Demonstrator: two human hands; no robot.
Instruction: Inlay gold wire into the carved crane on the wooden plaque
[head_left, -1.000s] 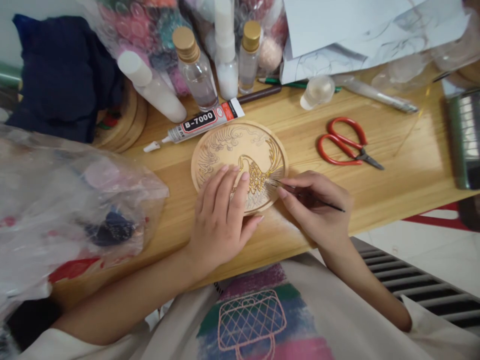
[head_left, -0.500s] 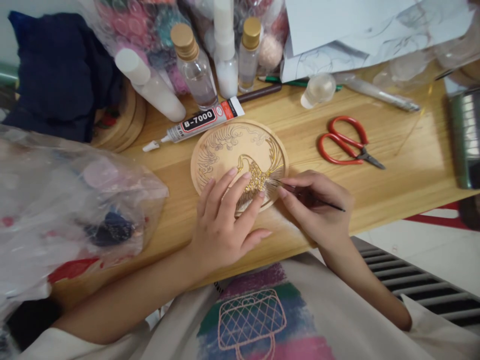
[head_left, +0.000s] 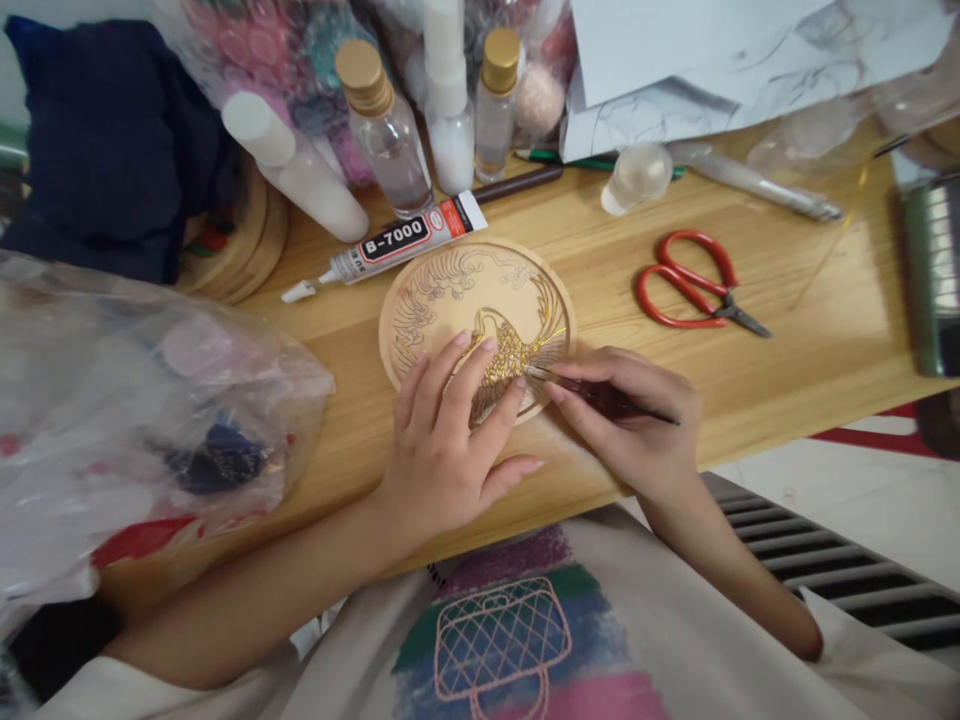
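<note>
Head view, nearest first: the left hand (head_left: 442, 460) is spread, its fingertips on the lower part of a round, rimmed wooden plaque (head_left: 459, 312). The right hand (head_left: 645, 430) pinches a slim dark tool (head_left: 663, 415), perhaps tweezers, its tip at the lines beside the gold-outlined bird (head_left: 510, 358). The plaque lies flat on the wooden desk (head_left: 795, 380), in front of the person. With the left fingertips so near that tip, a slip could prick one or drag a gold line out of place; uneven pressure could turn the plaque. Red-handled scissors (head_left: 726, 305) lie to the right, apart from it. Beyond, a B-7000 glue tube (head_left: 405, 235) lies close behind the rim, where a knock could push it into upright bottles (head_left: 397, 170).
</note>
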